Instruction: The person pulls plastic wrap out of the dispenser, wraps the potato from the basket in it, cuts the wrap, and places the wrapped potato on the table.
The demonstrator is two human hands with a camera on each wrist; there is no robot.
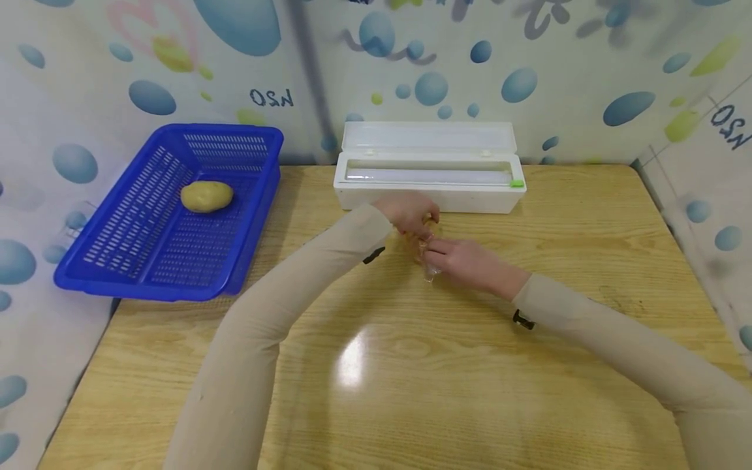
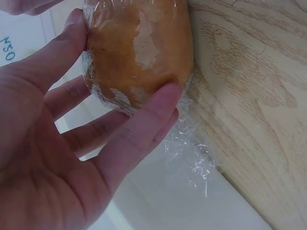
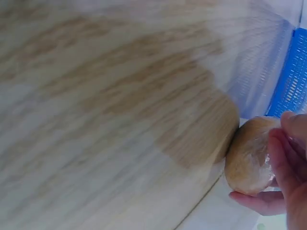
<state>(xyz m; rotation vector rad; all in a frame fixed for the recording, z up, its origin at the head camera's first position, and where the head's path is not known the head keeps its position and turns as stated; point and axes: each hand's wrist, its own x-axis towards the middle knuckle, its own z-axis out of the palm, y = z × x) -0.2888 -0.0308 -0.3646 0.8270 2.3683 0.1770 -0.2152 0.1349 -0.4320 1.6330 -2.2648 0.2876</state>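
Note:
A potato (image 2: 139,48) wrapped in clear cling film is held between both hands, low over the table in front of the white box. My left hand (image 1: 410,213) grips it, with the thumb on one side and the fingers curled round the other. Nearer to me, my right hand (image 1: 470,264) has its fingers bent at the film. Loose cling film (image 2: 192,153) sticks out crumpled from the potato's end. Seen from the head, the hands cover most of the potato. The right wrist view shows the wrapped potato (image 3: 249,158) with fingers about it.
Behind the hands stands a white cling film box (image 1: 429,199) with its lid raised, a roll inside and a green slider (image 1: 517,184) at its right end. At the left, a blue basket (image 1: 243,228) holds an unwrapped potato (image 1: 207,196). The wooden table (image 1: 411,391) is glossy.

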